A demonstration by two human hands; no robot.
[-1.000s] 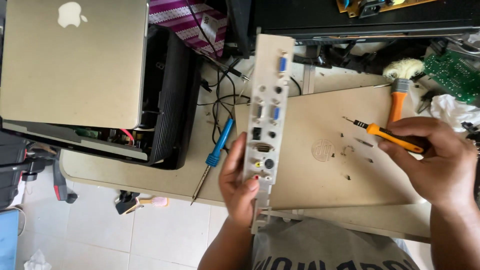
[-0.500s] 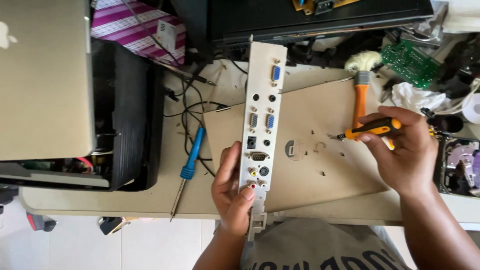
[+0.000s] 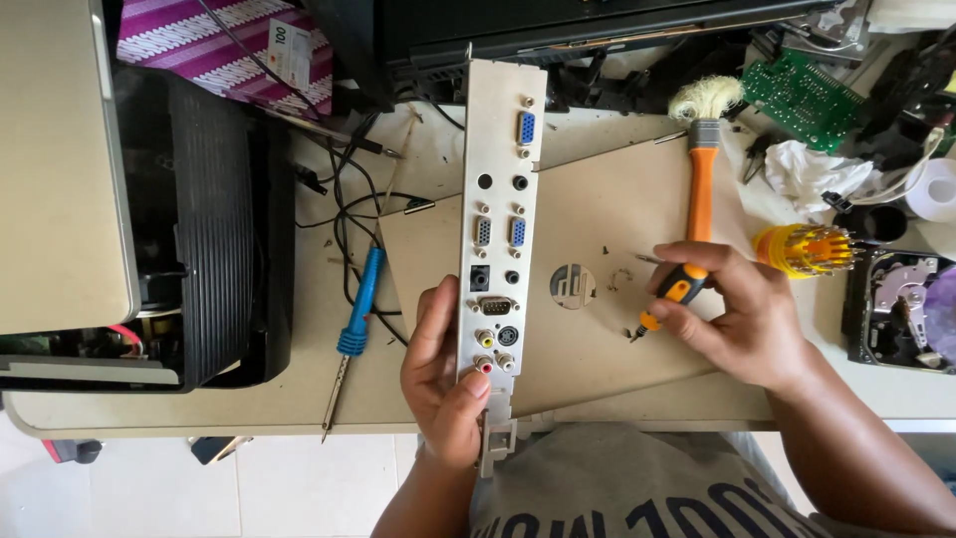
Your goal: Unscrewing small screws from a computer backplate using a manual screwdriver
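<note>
Beige metal fills the middle of the bench: a flat chassis cover lies on the worktable, and against its left edge stands a long white rear port panel lined with blue, grey and round sockets. To the far left sit a closed silver laptop and an opened black casing. The person's left hand is closed on the lower end of the panel, thumb over the coloured jacks, steadying it upright on its edge. The right hand is curled around a small orange-and-black screwdriver, its tip resting on or just above the cover beside a round vent. Judging by the few loose screws scattered on the cover, some fasteners appear to be out already, while the panel itself seems still joined to the cover. Near the right hand lie an orange-handled brush and a yellow bit holder; a blue-handled screwdriver rests untouched left of the panel.
</note>
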